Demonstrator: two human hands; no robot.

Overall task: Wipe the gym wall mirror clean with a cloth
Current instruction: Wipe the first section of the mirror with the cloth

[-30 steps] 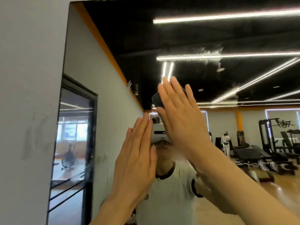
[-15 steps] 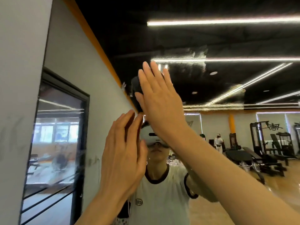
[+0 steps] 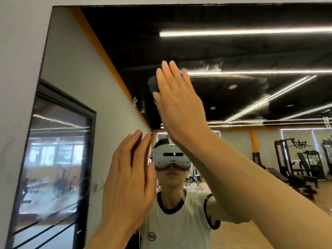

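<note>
Nearest: left hand [image 3: 128,178], fingers straight and together, flat toward the mirror [image 3: 233,51]. Above and right of it, right hand [image 3: 177,103], fingers straight, pressing dark cloth [image 3: 153,85] against glass. Beyond: smeared streaks [image 3: 258,103].

dark cloth [image 3: 153,85] pressed flat against streaky wall mirror [image 3: 233,83].

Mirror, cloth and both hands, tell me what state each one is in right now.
Mirror: streaky, smears across the upper right.
Dark cloth: pressed flat to the glass under the right hand.
Right hand: fingers straight, pressing the cloth.
Left hand: fingers straight, raised at the glass, holding nothing.
</note>
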